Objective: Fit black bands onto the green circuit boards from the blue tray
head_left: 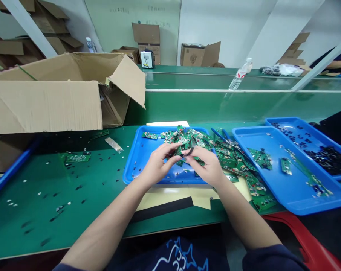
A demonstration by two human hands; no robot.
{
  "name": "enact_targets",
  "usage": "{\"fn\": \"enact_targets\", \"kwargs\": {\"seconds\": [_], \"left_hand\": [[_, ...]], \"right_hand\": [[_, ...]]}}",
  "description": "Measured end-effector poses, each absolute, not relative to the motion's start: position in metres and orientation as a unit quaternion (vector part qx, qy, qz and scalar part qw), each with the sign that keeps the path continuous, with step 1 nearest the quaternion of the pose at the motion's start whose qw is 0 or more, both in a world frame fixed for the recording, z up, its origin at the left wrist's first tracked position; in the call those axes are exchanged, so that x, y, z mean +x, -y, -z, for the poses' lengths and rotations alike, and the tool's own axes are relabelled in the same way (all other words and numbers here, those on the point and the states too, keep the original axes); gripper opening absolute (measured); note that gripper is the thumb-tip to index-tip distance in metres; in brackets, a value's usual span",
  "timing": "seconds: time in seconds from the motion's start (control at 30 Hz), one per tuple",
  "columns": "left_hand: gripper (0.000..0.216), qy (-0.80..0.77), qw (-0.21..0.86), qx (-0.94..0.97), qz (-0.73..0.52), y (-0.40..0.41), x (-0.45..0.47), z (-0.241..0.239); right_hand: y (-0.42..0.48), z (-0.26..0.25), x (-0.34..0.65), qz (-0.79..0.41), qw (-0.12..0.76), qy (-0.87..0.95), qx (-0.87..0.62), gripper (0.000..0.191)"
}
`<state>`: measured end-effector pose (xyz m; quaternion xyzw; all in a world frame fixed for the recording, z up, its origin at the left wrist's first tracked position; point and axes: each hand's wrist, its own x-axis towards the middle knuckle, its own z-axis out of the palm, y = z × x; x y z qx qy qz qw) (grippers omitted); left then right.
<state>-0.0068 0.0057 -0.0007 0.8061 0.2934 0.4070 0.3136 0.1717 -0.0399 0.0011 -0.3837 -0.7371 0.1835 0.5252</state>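
My left hand (159,162) pinches a small green circuit board (178,151) above the front of a blue tray (130,165). My right hand (205,164) is closed close beside it, with fingertips at the board's edge. A thin dark piece (190,151) shows at the right fingers; its kind is too small to make out. Behind both hands, many green circuit boards (197,136) lie heaped in the tray and spill over its right side. A lone board (150,135) rests at the tray's back left.
To the right stand a second blue tray (289,188) with a few boards and another blue tray (296,122) of black parts. A large cardboard box (46,105) sits at left. Small bits dot the green table (97,207). A water bottle (240,75) leans at the back.
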Motion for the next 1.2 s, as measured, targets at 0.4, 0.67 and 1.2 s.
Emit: {"fn": "enact_targets", "kwargs": {"seconds": [0.4, 0.67, 1.2], "left_hand": [[0.042, -0.168, 0.030, 0.845, -0.507, -0.004, -0.007, 0.000], [0.042, -0.187, -0.014, 0.849, -0.494, -0.007, -0.010, 0.003], [0.032, -0.213, 0.332, 0.800, -0.452, -0.004, -0.010, 0.000]], "right_hand": [[0.030, 0.009, 0.163, -0.613, 0.481, 0.510, -0.365, 0.038], [0.036, 0.001, 0.165, -0.699, 0.470, 0.438, -0.315, 0.029], [0.036, 0.004, 0.166, -0.658, 0.446, 0.484, -0.366, 0.031]]}}
